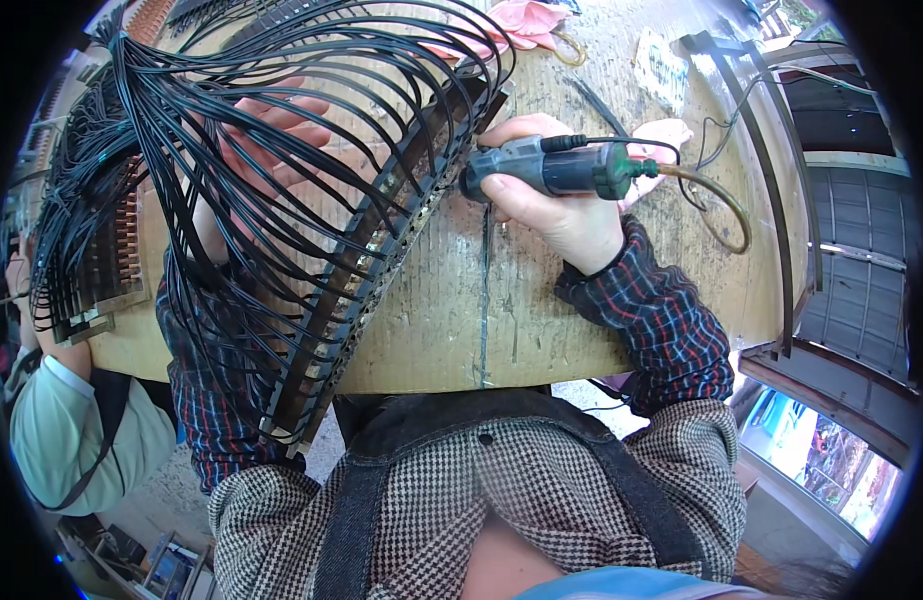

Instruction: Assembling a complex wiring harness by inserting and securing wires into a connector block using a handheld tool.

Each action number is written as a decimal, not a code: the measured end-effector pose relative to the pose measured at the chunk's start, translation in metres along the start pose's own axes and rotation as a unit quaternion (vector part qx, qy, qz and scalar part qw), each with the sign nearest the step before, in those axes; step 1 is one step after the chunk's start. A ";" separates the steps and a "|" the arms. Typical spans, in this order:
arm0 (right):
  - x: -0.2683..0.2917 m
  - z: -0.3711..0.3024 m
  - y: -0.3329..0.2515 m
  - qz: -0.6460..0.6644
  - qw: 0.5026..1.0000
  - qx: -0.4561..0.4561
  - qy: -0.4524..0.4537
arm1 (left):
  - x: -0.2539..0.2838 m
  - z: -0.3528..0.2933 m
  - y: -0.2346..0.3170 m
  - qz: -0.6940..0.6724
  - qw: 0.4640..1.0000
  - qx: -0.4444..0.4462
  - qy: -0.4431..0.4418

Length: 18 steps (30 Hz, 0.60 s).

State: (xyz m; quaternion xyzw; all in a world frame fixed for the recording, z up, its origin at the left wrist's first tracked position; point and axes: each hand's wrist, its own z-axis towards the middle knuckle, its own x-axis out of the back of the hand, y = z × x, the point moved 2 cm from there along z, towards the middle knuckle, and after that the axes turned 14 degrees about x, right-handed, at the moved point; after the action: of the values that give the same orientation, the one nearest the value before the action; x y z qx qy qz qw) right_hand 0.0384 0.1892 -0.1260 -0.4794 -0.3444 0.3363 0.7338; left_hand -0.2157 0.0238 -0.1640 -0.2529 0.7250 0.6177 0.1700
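My right hand (pixel 557 200) grips a grey and green powered hand tool (pixel 547 167) with its tip against a long dark strip (pixel 382 260) lying diagonally on a cardboard-covered table (pixel 542 310). Many black wires (pixel 282 150) arc from this strip up to the far left. My left hand (pixel 272 135) lies behind the wires with fingers spread, resting on them near the strip's upper part. A brownish hose (pixel 717 195) and a black cord leave the tool's rear end.
A second wired strip (pixel 107 250) lies at the left. Another person in a light green top (pixel 67 420) is at the lower left. Pink cloth (pixel 522 22) and loose wires lie at the far side. A dark curved bar (pixel 772 200) runs along the table's right edge.
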 end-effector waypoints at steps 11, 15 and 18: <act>0.000 0.000 -0.002 0.013 1.000 0.005 -0.013 | 0.008 -0.004 -0.002 -0.014 0.999 0.008 0.045; 0.002 0.001 -0.002 0.005 0.999 0.024 -0.031 | 0.004 0.000 -0.003 -0.045 0.999 0.009 0.015; 0.005 0.002 -0.003 -0.020 0.998 0.047 -0.030 | -0.001 0.006 -0.005 -0.069 0.997 0.011 -0.009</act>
State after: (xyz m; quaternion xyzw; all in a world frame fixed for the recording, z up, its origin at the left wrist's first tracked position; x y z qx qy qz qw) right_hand 0.0399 0.1930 -0.1216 -0.4268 -0.3596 0.3523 0.7513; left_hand -0.2123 0.0294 -0.1691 -0.2948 0.7109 0.5987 0.2220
